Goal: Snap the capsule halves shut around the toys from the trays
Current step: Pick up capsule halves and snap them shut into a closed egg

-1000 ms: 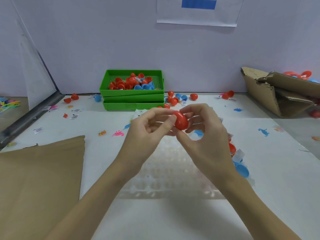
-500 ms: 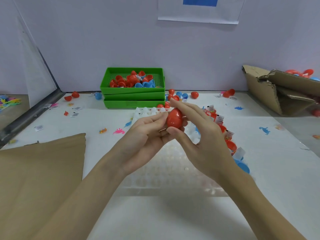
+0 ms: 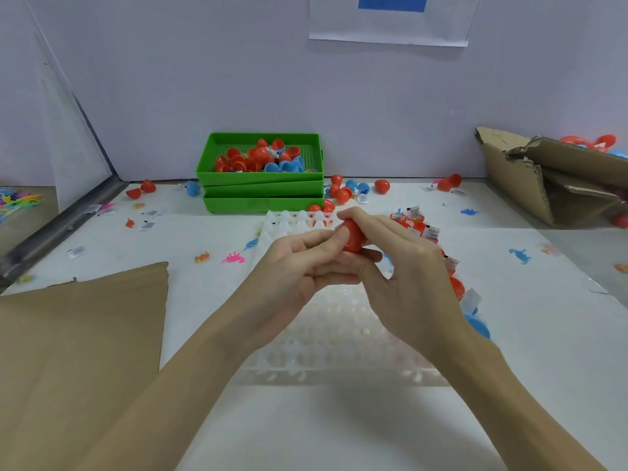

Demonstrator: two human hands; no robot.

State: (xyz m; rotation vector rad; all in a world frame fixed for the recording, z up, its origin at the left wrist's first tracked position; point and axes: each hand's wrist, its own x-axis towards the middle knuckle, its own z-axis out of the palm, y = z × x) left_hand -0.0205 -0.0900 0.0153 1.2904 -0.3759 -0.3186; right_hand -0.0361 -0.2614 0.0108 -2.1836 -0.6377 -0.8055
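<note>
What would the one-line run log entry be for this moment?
stage: closing capsule | left hand: grips red capsule | right hand: grips same capsule | position: above clear tray | green trays: behind

Three trays (image 3: 261, 185) sit stacked at the back of the tabletop (image 3: 543, 317), with capsule halves (image 3: 258, 159) in the top one. A clear egg tray (image 3: 339, 334) lies in front. Flat cardboard (image 3: 78, 351) lies left. A torn box (image 3: 550, 178) sits far right.
</note>
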